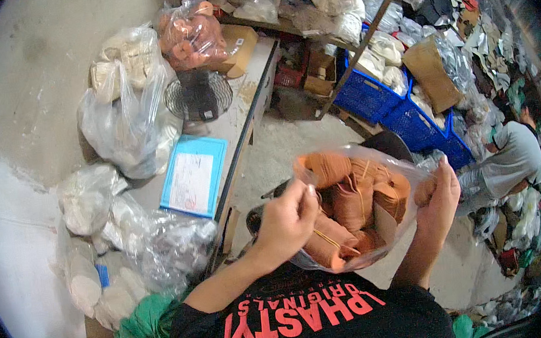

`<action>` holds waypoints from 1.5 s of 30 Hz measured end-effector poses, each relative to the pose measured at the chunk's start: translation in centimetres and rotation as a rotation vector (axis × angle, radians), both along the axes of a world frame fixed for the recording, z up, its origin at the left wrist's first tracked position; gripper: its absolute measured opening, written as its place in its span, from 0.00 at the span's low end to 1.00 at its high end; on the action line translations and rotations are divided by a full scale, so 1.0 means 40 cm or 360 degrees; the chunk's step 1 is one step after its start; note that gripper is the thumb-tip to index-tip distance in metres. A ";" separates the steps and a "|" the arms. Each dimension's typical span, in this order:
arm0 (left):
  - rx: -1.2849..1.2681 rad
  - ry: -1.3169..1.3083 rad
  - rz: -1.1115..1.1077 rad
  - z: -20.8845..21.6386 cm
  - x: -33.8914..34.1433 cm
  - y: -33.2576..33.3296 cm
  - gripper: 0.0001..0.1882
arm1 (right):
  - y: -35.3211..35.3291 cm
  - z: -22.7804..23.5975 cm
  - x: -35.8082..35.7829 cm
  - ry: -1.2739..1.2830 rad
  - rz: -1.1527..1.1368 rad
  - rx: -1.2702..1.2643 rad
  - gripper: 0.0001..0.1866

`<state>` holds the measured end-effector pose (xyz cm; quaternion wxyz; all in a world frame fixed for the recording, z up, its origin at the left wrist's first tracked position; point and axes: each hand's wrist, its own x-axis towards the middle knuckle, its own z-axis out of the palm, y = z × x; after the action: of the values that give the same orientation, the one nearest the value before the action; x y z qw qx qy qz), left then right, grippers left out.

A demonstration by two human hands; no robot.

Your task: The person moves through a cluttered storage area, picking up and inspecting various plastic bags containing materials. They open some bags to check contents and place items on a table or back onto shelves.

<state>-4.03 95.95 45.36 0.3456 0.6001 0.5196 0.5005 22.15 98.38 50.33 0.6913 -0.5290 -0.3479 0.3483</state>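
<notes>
Two grips: left hand [291, 218] at nine o'clock, right hand [438, 196] at three, pinch the rim of a clear plastic bag [374, 260] of plump orange-brown cloth-like pieces [353, 203] between them, apparently spreading its mouth; next move likely calls for even tension.

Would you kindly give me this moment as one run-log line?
left hand: grips clear bag by rim | right hand: grips opposite side of rim | bag: open, orange bundles inside
</notes>
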 end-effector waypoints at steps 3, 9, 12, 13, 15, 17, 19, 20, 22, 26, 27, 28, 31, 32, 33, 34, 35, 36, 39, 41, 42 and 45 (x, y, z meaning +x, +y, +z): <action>-0.0064 -0.0087 -0.0147 -0.046 0.003 0.094 0.13 | 0.092 -0.038 0.017 0.0019 -0.0070 -0.0040 0.21; 0.0021 -0.0205 -0.0081 -0.001 -0.025 0.345 0.14 | 0.318 -0.019 -0.006 -0.0028 -0.0180 -0.0008 0.22; 0.0034 -0.0202 0.0013 0.019 -0.047 0.474 0.14 | 0.459 0.024 -0.043 -0.0017 -0.0156 0.0051 0.22; 0.0033 -0.0206 0.0055 0.027 -0.053 0.515 0.15 | 0.508 0.032 -0.052 -0.0003 -0.0139 0.0074 0.22; 0.0053 -0.0238 0.0133 0.038 -0.059 0.606 0.14 | 0.614 0.035 -0.057 0.0035 -0.0022 0.0129 0.22; 0.0136 -0.0216 0.0270 0.029 -0.059 0.716 0.14 | 0.745 0.021 -0.051 0.0091 0.0100 0.0150 0.21; 0.0172 -0.0217 0.0377 -0.003 -0.060 0.840 0.14 | 0.877 0.019 -0.065 0.0119 0.0088 0.0104 0.22; 0.0218 -0.0185 0.0464 -0.010 -0.066 0.899 0.15 | 0.956 0.016 -0.081 0.0144 0.0111 0.0084 0.22; 0.0164 -0.0164 0.0609 -0.014 -0.079 1.010 0.15 | 1.117 -0.002 -0.112 0.0157 0.0312 0.0141 0.22; 0.0242 -0.0027 0.0950 0.001 -0.088 1.257 0.14 | 1.440 0.002 -0.190 0.0118 0.0561 0.0051 0.21; 0.0296 -0.0100 0.1035 0.013 -0.102 1.326 0.14 | 1.520 0.002 -0.211 0.0145 0.0681 0.0047 0.21; 0.0198 0.0022 0.1105 0.026 -0.122 1.379 0.13 | 1.591 0.010 -0.236 0.0188 0.0747 0.0060 0.20; 0.0437 0.0233 0.1280 0.057 -0.192 1.561 0.14 | 1.783 0.044 -0.346 0.0253 0.0882 0.0123 0.20; 0.0474 0.0291 0.1339 0.076 -0.227 1.616 0.15 | 1.836 0.055 -0.387 0.0255 0.0921 0.0157 0.20; 0.0506 0.0348 0.1389 0.090 -0.264 1.668 0.16 | 1.885 0.062 -0.428 0.0256 0.0953 0.0189 0.20; 0.0422 0.0384 0.1476 0.106 -0.304 1.716 0.16 | 1.938 0.069 -0.473 0.0363 0.1025 0.0212 0.20; 0.0330 0.0411 0.1557 0.116 -0.346 1.762 0.17 | 1.985 0.075 -0.518 0.0463 0.1090 0.0227 0.21; 0.0420 0.0491 0.1636 0.120 -0.407 1.802 0.18 | 2.018 0.096 -0.572 0.0501 0.1116 0.0162 0.21; 0.0361 0.0633 0.1735 0.089 -0.549 1.941 0.18 | 2.181 0.005 -0.650 0.0593 0.1501 0.0262 0.17; 0.0206 0.0738 0.1771 0.040 -0.600 2.012 0.18 | 2.248 -0.078 -0.720 0.0491 0.1278 0.0075 0.18; 0.0135 0.0807 0.1812 0.000 -0.626 2.036 0.17 | 2.273 -0.130 -0.764 0.0440 0.1193 -0.0015 0.18; -0.0144 0.0863 0.1893 -0.129 -0.660 2.070 0.17 | 2.353 -0.339 -0.844 0.0438 0.1197 -0.0086 0.18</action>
<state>-30.42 178.75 40.19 -0.1086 0.3003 0.8520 0.4148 -11.60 192.52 36.75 0.5415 -0.3312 -0.4120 0.6537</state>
